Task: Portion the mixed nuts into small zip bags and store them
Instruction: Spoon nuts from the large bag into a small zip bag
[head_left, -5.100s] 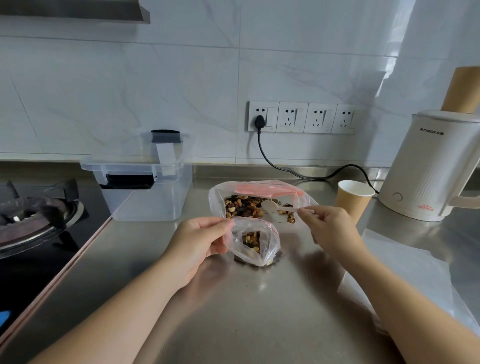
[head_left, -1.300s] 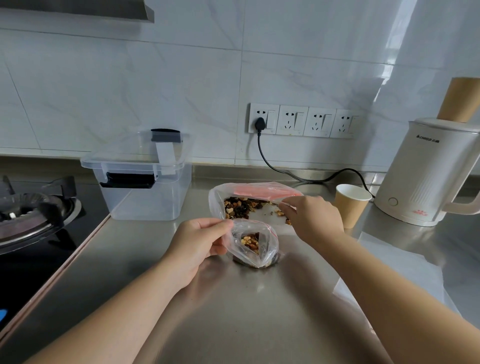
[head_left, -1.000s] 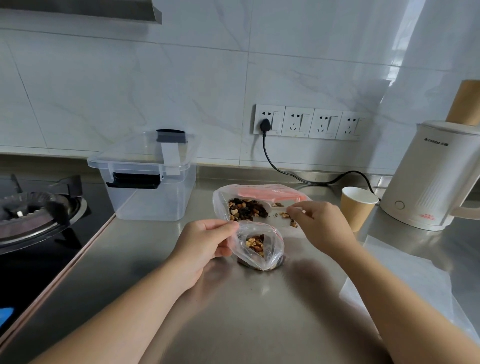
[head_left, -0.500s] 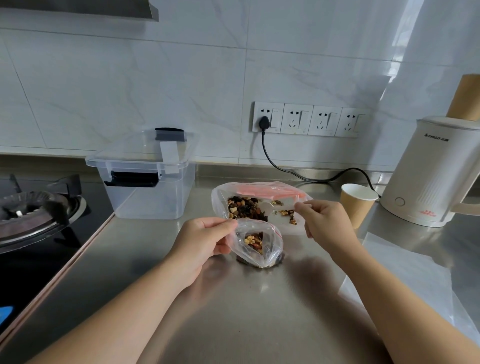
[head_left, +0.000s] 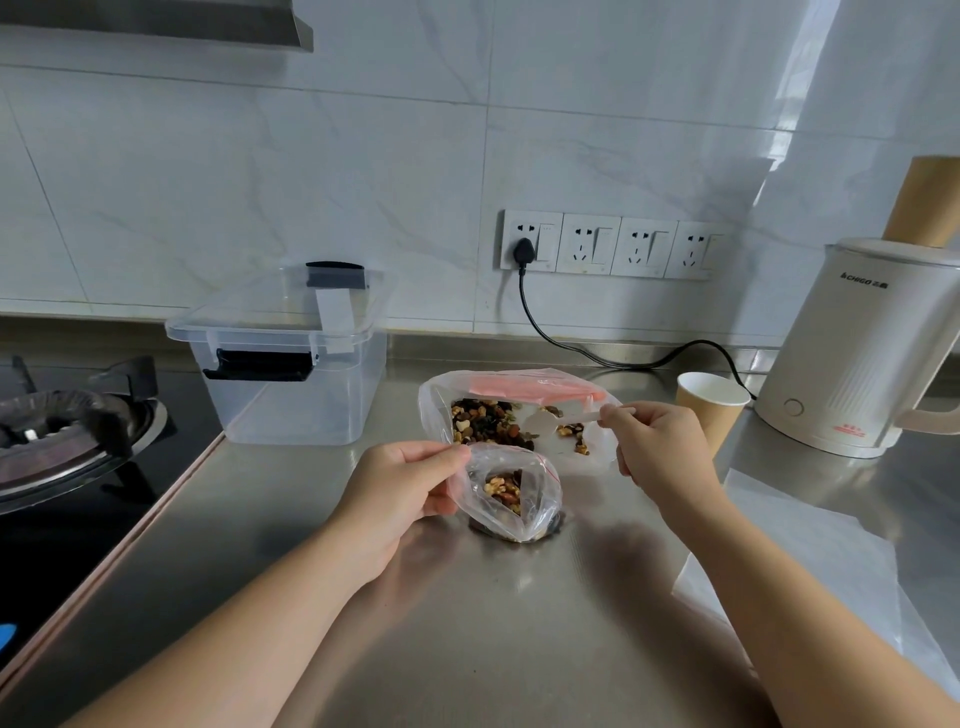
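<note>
A small clear zip bag (head_left: 511, 496) with a red seal line stands open on the steel counter, some mixed nuts inside it. My left hand (head_left: 405, 491) pinches its left rim between thumb and fingers. Just behind lies a large clear bag of mixed nuts (head_left: 491, 421) with a pink strip across its far side. My right hand (head_left: 657, 449) grips the handle of a white plastic spoon (head_left: 558, 420), whose bowl sits inside the large bag, right of the main heap of nuts.
A clear lidded storage box (head_left: 291, 364) with black latches stands at the back left. A paper cup (head_left: 711, 410) and a white kettle (head_left: 862, 348) stand at the right, the kettle's cord running to the wall sockets. Flat clear bags (head_left: 810, 577) lie at right. A gas hob (head_left: 67, 431) borders the counter's left edge.
My right hand has drawn back to the right, so the white spoon now shows inside the large bag. My left hand keeps its hold on the small bag.
</note>
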